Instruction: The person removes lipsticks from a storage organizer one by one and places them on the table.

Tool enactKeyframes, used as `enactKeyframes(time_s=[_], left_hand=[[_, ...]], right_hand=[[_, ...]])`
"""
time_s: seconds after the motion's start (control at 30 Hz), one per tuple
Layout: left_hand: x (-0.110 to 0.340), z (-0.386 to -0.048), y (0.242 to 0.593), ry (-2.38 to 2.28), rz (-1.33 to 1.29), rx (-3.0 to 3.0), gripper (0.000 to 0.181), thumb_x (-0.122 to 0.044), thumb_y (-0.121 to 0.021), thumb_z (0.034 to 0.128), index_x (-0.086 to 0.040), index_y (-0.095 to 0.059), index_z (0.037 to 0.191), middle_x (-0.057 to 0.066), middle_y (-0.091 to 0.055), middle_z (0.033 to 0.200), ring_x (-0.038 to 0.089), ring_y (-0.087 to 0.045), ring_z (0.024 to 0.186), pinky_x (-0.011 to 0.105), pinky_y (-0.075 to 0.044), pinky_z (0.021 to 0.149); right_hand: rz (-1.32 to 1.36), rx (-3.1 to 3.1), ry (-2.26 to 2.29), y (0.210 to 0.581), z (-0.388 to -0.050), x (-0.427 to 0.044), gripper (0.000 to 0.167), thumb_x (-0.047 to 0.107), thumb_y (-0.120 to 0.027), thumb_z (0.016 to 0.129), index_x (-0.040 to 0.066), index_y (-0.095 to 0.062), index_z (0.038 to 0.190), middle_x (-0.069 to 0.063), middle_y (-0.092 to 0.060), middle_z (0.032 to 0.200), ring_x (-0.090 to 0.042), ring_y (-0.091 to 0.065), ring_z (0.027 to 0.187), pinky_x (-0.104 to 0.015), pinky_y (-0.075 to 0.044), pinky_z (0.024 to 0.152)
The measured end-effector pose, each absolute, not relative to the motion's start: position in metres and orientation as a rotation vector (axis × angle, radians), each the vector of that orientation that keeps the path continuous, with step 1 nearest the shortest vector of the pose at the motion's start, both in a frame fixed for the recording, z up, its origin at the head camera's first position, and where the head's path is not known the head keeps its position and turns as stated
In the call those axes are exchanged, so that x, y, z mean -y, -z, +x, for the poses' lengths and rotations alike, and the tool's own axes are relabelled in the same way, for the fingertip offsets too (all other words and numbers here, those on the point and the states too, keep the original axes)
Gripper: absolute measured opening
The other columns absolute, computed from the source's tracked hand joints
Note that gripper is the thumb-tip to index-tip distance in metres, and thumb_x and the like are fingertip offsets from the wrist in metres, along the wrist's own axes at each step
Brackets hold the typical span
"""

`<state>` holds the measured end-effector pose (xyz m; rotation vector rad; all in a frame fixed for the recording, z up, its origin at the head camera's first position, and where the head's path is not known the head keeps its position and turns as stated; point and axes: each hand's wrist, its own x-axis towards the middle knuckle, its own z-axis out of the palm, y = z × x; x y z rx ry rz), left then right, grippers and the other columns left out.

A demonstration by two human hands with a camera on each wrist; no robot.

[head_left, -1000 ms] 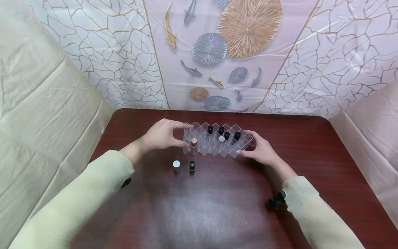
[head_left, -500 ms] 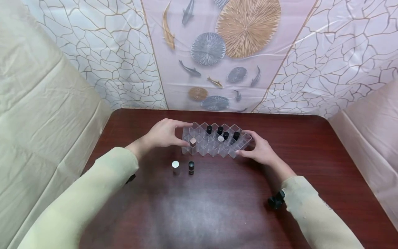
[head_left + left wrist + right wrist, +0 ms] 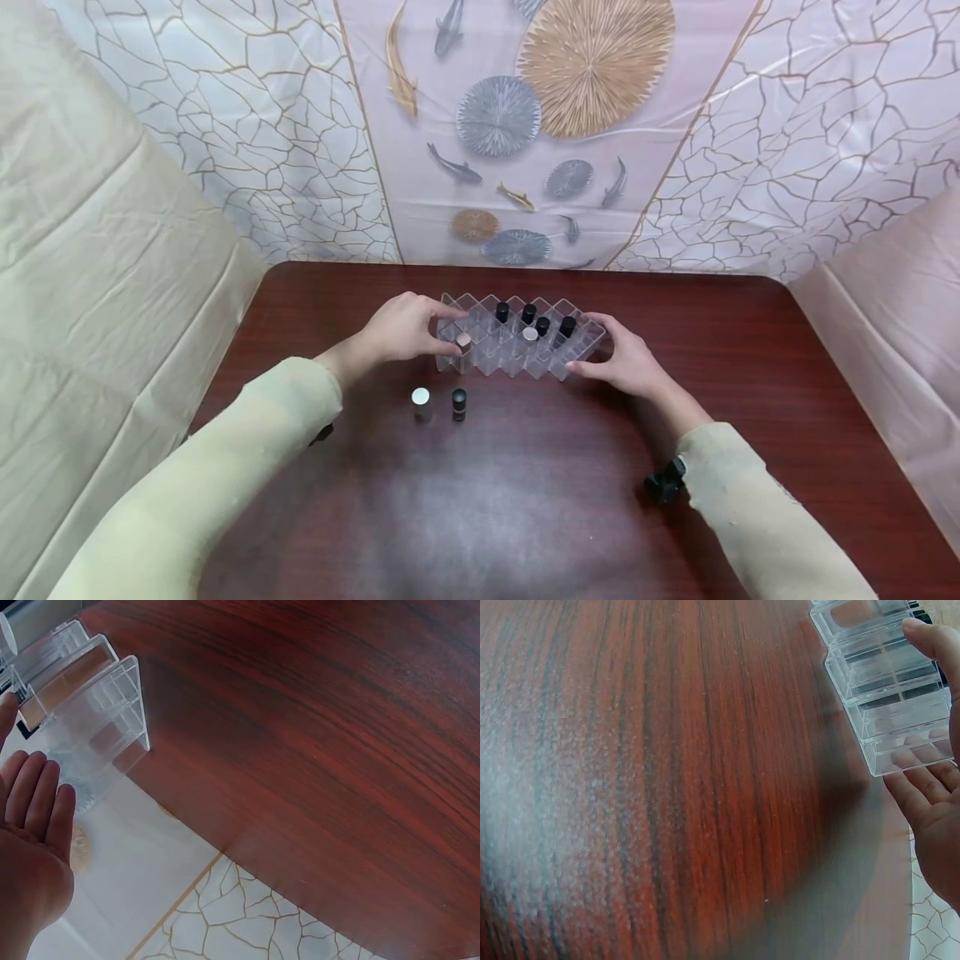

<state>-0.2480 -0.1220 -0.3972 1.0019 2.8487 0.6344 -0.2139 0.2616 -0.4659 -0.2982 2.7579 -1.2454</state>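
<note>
A clear lipstick organizer [image 3: 489, 357] with diamond-shaped slots stands near the table's far side, holding several black-capped tubes [image 3: 502, 312], a white-topped tube [image 3: 530, 334] and a beige-topped tube [image 3: 463, 340] at its left end. My left hand [image 3: 405, 327] reaches over that end, thumb beside the beige-topped tube; in the left wrist view its fingers [image 3: 39, 796] look straight. My right hand [image 3: 628, 358] grips the organizer's right end, thumb in front and fingers behind, as the right wrist view shows. Nearer me stand a silver-topped tube [image 3: 421, 402] and a small black-capped bottle [image 3: 459, 403].
The dark red wooden table [image 3: 540, 483] has rounded far corners. A patterned curtain [image 3: 525, 217] hangs behind it, and beige cloth [image 3: 135, 250] covers the left side. More pale cloth [image 3: 892, 317] hangs at the right.
My left hand has shifted a little to the right, its thumb now at the beige-topped tube. The right hand keeps its place on the organizer. The head view has drifted slightly.
</note>
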Motion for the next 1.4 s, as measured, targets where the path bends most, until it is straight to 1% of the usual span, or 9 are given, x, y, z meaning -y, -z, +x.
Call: enactKeyframes(time_s=[0.07,0.1,0.2,0.3,0.47,0.6,0.7,1.23,1.4], left_hand=[[0.122,-0.247,0.398,-0.638,1.006,-2.850,0.053,-0.039,-0.094,0.0805,-0.020,-0.081,0.128,-0.011,-0.066,0.067,0.008,-0.046,0.058,0.030,-0.037,0.056],[0.122,-0.247,0.399,-0.640,1.011,-2.849,0.051,-0.038,-0.094,0.0806,-0.020,-0.081,0.126,-0.010,-0.071,0.072,0.009,-0.045,0.058,0.030,-0.037,0.056],[0.121,-0.246,0.400,-0.647,1.023,-2.847,0.045,-0.036,-0.094,0.0808,-0.020,-0.083,0.121,-0.004,-0.081,0.090,0.010,-0.047,0.061,0.029,-0.038,0.057],[0.119,-0.245,0.401,-0.651,1.031,-2.849,0.039,-0.034,-0.094,0.0812,-0.020,-0.085,0.117,-0.002,-0.083,0.104,0.010,-0.053,0.067,0.029,-0.042,0.060],[0.117,-0.245,0.401,-0.640,1.041,-2.855,0.034,-0.033,-0.094,0.0824,-0.021,-0.086,0.113,-0.004,-0.083,0.103,0.012,-0.062,0.073,0.031,-0.048,0.063],[0.115,-0.245,0.402,-0.625,1.061,-2.857,0.028,-0.031,-0.092,0.0847,-0.022,-0.086,0.110,-0.007,-0.082,0.103,0.015,-0.072,0.081,0.033,-0.052,0.068],[0.114,-0.245,0.403,-0.619,1.079,-2.860,0.023,-0.028,-0.091,0.0863,-0.023,-0.086,0.108,-0.008,-0.082,0.103,0.015,-0.075,0.087,0.033,-0.054,0.070],[0.108,-0.245,0.402,-0.640,1.077,-2.849,0.019,-0.023,-0.088,0.0889,-0.020,-0.086,0.108,-0.007,-0.082,0.102,0.018,-0.077,0.093,0.035,-0.057,0.074],[0.109,-0.245,0.399,-0.694,1.104,-2.854,0.014,-0.021,-0.087,0.0890,-0.020,-0.087,0.103,-0.009,-0.082,0.099,0.015,-0.078,0.094,0.034,-0.057,0.073]], right_hand=[[-0.301,-2.759,1.247,0.466,-0.214,-0.261,0.089,0.025,-0.093,0.084,0.006,-0.045,0.156,-0.021,-0.058,0.150,-0.040,-0.065,0.130,-0.054,-0.052,0.109],[-0.302,-2.760,1.246,0.465,-0.214,-0.261,0.089,0.025,-0.093,0.084,0.006,-0.045,0.156,-0.021,-0.058,0.150,-0.040,-0.066,0.130,-0.054,-0.052,0.109],[-0.298,-2.761,1.248,0.465,-0.214,-0.261,0.089,0.024,-0.094,0.083,0.006,-0.046,0.156,-0.021,-0.059,0.149,-0.039,-0.066,0.130,-0.054,-0.052,0.109],[-0.296,-2.761,1.250,0.465,-0.214,-0.261,0.088,0.024,-0.094,0.083,0.006,-0.046,0.155,-0.021,-0.059,0.148,-0.039,-0.066,0.130,-0.054,-0.051,0.109],[-0.299,-2.780,1.223,0.466,-0.213,-0.261,0.088,0.026,-0.093,0.083,0.006,-0.046,0.155,-0.020,-0.059,0.150,-0.039,-0.065,0.130,-0.054,-0.050,0.111],[-0.302,-2.797,1.198,0.465,-0.212,-0.262,0.088,0.027,-0.093,0.083,0.006,-0.047,0.155,-0.020,-0.060,0.149,-0.038,-0.066,0.130,-0.054,-0.050,0.111],[-0.303,-2.801,1.194,0.464,-0.212,-0.261,0.088,0.028,-0.093,0.083,0.006,-0.047,0.155,-0.020,-0.060,0.148,-0.038,-0.066,0.129,-0.054,-0.050,0.110],[-0.304,-2.829,1.157,0.461,-0.211,-0.259,0.088,0.030,-0.093,0.083,0.007,-0.048,0.155,-0.020,-0.060,0.148,-0.039,-0.065,0.129,-0.055,-0.048,0.112],[-0.309,-2.829,1.155,0.460,-0.210,-0.260,0.088,0.031,-0.093,0.083,0.006,-0.047,0.155,-0.021,-0.060,0.149,-0.039,-0.064,0.130,-0.055,-0.047,0.113]])
